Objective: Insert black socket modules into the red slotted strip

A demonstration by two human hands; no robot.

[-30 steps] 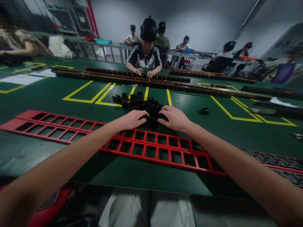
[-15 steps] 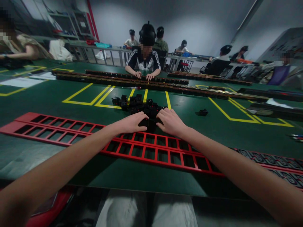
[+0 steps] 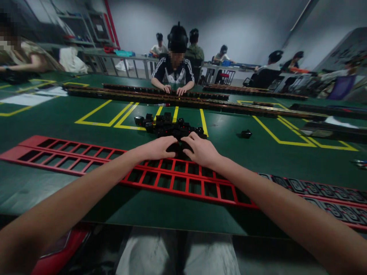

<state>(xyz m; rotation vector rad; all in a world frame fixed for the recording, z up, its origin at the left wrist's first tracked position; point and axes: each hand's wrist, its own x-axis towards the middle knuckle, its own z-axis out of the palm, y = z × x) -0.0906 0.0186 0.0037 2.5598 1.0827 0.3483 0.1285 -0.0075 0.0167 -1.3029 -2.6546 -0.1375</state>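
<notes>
My left hand [image 3: 162, 147] and my right hand [image 3: 202, 150] face each other just behind a long red frame [image 3: 172, 172]. The fingers of both curl around a black plastic block [image 3: 180, 150] between them; its exact shape is lost against the dark pile. Directly beyond my fingertips lies a heap of black plastic blocks [image 3: 164, 124], a few showing small red spots. The red frame runs across the table in two rows of rectangular slots. Slots in its middle and left are open, while grey-and-black patterned parts [image 3: 312, 189] fill its right end.
A single black block [image 3: 246, 134] lies right of the heap. Long dark rails [image 3: 195, 102] cross the green table [image 3: 129, 208] farther back. Opposite me sits a person in a dark helmet [image 3: 177, 38], both hands at the rails. Yellow tape lines [image 3: 269, 131] mark the tabletop.
My right hand has shifted slightly left, its thumb and fingers a little more spread. The black block between my hands has moved slightly left with them.
</notes>
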